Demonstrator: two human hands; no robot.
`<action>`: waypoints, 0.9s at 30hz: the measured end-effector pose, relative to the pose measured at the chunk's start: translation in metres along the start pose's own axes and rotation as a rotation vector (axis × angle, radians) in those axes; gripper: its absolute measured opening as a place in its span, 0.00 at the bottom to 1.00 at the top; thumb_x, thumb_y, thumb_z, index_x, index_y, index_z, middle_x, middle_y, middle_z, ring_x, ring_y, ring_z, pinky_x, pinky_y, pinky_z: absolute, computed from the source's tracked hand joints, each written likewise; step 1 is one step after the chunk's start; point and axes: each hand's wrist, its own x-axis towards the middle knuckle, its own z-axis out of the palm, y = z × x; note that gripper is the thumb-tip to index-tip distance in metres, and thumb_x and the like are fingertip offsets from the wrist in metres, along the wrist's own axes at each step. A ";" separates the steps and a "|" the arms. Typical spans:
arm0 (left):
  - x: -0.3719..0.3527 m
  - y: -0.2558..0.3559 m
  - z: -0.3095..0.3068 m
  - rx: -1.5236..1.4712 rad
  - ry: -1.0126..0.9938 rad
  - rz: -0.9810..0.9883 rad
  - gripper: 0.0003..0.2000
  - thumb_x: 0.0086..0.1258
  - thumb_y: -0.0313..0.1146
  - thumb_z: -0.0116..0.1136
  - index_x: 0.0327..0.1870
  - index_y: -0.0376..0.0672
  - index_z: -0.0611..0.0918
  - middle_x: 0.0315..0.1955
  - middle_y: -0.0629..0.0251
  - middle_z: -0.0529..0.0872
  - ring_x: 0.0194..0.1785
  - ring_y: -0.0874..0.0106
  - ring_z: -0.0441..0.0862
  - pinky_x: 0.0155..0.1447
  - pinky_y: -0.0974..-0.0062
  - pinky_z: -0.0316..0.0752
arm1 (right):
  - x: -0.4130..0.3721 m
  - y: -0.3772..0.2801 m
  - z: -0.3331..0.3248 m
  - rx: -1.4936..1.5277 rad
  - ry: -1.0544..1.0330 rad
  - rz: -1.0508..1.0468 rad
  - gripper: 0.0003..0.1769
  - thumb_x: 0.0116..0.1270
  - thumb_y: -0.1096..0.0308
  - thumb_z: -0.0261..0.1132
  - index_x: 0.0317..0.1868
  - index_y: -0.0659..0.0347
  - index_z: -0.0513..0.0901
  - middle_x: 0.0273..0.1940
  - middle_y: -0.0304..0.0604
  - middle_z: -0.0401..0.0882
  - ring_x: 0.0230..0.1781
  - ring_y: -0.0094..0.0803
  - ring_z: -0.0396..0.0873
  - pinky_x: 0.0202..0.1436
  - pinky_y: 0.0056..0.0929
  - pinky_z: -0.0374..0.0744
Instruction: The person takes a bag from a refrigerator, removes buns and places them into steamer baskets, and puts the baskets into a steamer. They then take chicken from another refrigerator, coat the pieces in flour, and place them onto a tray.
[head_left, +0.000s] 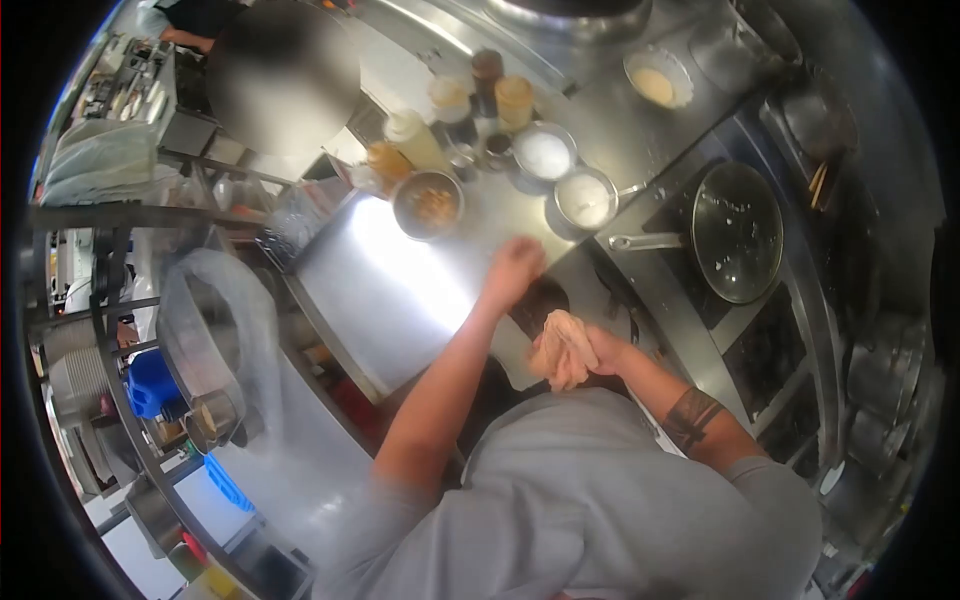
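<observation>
Near the front of the body, my right hand [604, 350] is closed on a crumpled, pale orange-brown cloth [565, 345]. My left hand [516, 266] reaches forward over the counter's edge, its fingers blurred and with nothing I can make out in them. Ahead of it stand two bowls of white powder, one [545, 152] behind the other [586, 197]. A metal bowl [428, 205] with brown pieces in it lies to the left of them.
A pan [738, 232] with its handle pointing left rests on the stove at the right. Several sauce bottles [415, 140] stand at the back of the counter. Far left are shelves with a blue container [152, 384]. Another person's arm [188, 40] shows at the top left.
</observation>
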 end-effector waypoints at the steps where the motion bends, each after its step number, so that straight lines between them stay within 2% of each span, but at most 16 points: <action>1: 0.020 0.004 0.027 -0.120 0.100 -0.049 0.19 0.78 0.40 0.65 0.58 0.33 0.80 0.43 0.60 0.87 0.41 0.72 0.87 0.45 0.74 0.83 | 0.003 0.024 -0.037 0.029 0.050 0.009 0.20 0.84 0.56 0.51 0.63 0.61 0.79 0.58 0.45 0.83 0.56 0.34 0.83 0.62 0.35 0.82; 2: 0.041 0.010 0.045 -0.096 0.147 -0.082 0.22 0.77 0.43 0.66 0.58 0.32 0.79 0.47 0.58 0.87 0.44 0.69 0.89 0.46 0.72 0.84 | -0.008 0.031 -0.052 0.058 0.060 0.029 0.20 0.84 0.56 0.51 0.63 0.61 0.79 0.58 0.45 0.83 0.56 0.34 0.83 0.62 0.35 0.82; 4: 0.071 0.012 0.065 -0.013 0.178 -0.113 0.20 0.75 0.38 0.65 0.56 0.28 0.78 0.45 0.53 0.87 0.42 0.67 0.90 0.44 0.71 0.85 | -0.025 0.031 -0.069 0.040 0.196 0.081 0.20 0.84 0.57 0.51 0.63 0.61 0.79 0.57 0.45 0.82 0.55 0.33 0.84 0.61 0.35 0.83; 6: 0.091 0.011 0.071 0.188 0.203 -0.078 0.18 0.71 0.31 0.63 0.53 0.24 0.78 0.43 0.47 0.87 0.39 0.63 0.91 0.39 0.69 0.86 | -0.042 0.031 -0.075 0.074 0.228 0.050 0.20 0.83 0.58 0.51 0.62 0.61 0.79 0.56 0.45 0.82 0.54 0.34 0.84 0.59 0.35 0.83; 7: 0.093 0.014 0.072 0.164 0.232 -0.034 0.14 0.67 0.25 0.59 0.47 0.21 0.77 0.40 0.44 0.86 0.37 0.60 0.91 0.36 0.69 0.87 | -0.050 0.033 -0.079 0.090 0.253 0.043 0.19 0.83 0.58 0.52 0.63 0.61 0.79 0.57 0.45 0.82 0.54 0.33 0.84 0.59 0.35 0.83; 10: 0.064 0.041 0.071 0.055 0.279 -0.093 0.10 0.68 0.24 0.58 0.41 0.23 0.77 0.39 0.46 0.85 0.38 0.58 0.92 0.38 0.67 0.89 | -0.064 0.033 -0.079 0.108 0.322 -0.019 0.18 0.83 0.58 0.53 0.60 0.60 0.81 0.52 0.44 0.84 0.50 0.30 0.85 0.53 0.32 0.84; 12: 0.054 0.019 0.052 -0.120 0.265 -0.016 0.07 0.69 0.24 0.58 0.38 0.26 0.76 0.37 0.48 0.84 0.38 0.58 0.91 0.40 0.64 0.92 | -0.080 0.017 -0.067 -0.138 0.232 0.026 0.17 0.82 0.59 0.54 0.56 0.60 0.83 0.47 0.41 0.85 0.44 0.27 0.85 0.47 0.29 0.83; 13: 0.037 0.025 0.045 -0.117 0.259 -0.007 0.07 0.69 0.24 0.58 0.38 0.26 0.76 0.37 0.48 0.84 0.38 0.58 0.91 0.40 0.64 0.92 | -0.079 0.017 -0.060 -0.122 0.240 0.006 0.16 0.81 0.60 0.56 0.54 0.60 0.85 0.43 0.39 0.86 0.39 0.25 0.84 0.43 0.25 0.82; 17: -0.047 0.024 -0.026 -0.219 0.477 0.004 0.07 0.70 0.25 0.57 0.36 0.28 0.76 0.35 0.51 0.84 0.35 0.58 0.91 0.40 0.64 0.91 | -0.049 0.009 -0.050 -0.275 0.174 0.185 0.15 0.81 0.61 0.56 0.55 0.60 0.85 0.45 0.40 0.86 0.39 0.25 0.84 0.42 0.27 0.83; 19: -0.107 0.013 -0.064 -0.269 0.572 0.036 0.08 0.68 0.27 0.58 0.33 0.29 0.78 0.32 0.53 0.85 0.33 0.60 0.91 0.36 0.66 0.86 | -0.034 0.007 -0.018 -0.398 0.199 0.109 0.15 0.80 0.61 0.57 0.57 0.59 0.84 0.44 0.41 0.86 0.39 0.26 0.85 0.41 0.28 0.84; 20: -0.141 0.005 -0.083 -0.308 0.643 0.047 0.08 0.68 0.27 0.58 0.33 0.29 0.78 0.32 0.53 0.85 0.33 0.60 0.91 0.36 0.66 0.86 | -0.025 0.008 -0.007 -0.451 0.153 0.153 0.15 0.80 0.61 0.57 0.57 0.59 0.84 0.44 0.41 0.86 0.39 0.26 0.85 0.41 0.28 0.84; 22: -0.214 -0.007 -0.123 -0.019 0.760 -0.006 0.09 0.66 0.29 0.60 0.30 0.29 0.79 0.28 0.52 0.85 0.33 0.60 0.91 0.36 0.67 0.84 | 0.001 0.015 0.017 -0.526 0.070 0.253 0.15 0.80 0.61 0.57 0.59 0.58 0.82 0.44 0.42 0.86 0.37 0.28 0.86 0.39 0.30 0.85; 23: -0.255 -0.006 -0.136 0.061 0.844 -0.069 0.10 0.64 0.30 0.62 0.28 0.31 0.80 0.26 0.53 0.85 0.30 0.63 0.90 0.35 0.67 0.82 | 0.018 0.026 0.028 -0.549 0.043 0.235 0.16 0.79 0.62 0.58 0.60 0.57 0.80 0.44 0.43 0.86 0.32 0.29 0.86 0.34 0.30 0.85; 24: -0.288 -0.039 -0.162 0.256 0.930 -0.038 0.08 0.63 0.30 0.62 0.29 0.32 0.82 0.24 0.56 0.85 0.29 0.65 0.88 0.35 0.66 0.81 | 0.033 0.029 0.051 -0.586 -0.001 0.245 0.16 0.79 0.62 0.58 0.60 0.57 0.80 0.44 0.43 0.86 0.32 0.29 0.86 0.34 0.30 0.85; 26: -0.364 -0.061 -0.185 0.127 1.015 -0.039 0.09 0.62 0.32 0.63 0.32 0.33 0.84 0.23 0.55 0.86 0.29 0.65 0.87 0.37 0.63 0.81 | 0.047 0.034 0.107 -0.835 0.005 0.396 0.16 0.79 0.63 0.58 0.61 0.56 0.80 0.43 0.43 0.86 0.35 0.31 0.87 0.36 0.31 0.86; 27: -0.394 -0.072 -0.199 0.102 1.062 -0.030 0.09 0.62 0.32 0.63 0.32 0.33 0.84 0.23 0.55 0.86 0.29 0.65 0.87 0.37 0.63 0.81 | 0.056 0.040 0.131 -0.902 -0.013 0.404 0.14 0.79 0.62 0.59 0.59 0.56 0.81 0.41 0.39 0.86 0.39 0.27 0.86 0.40 0.29 0.85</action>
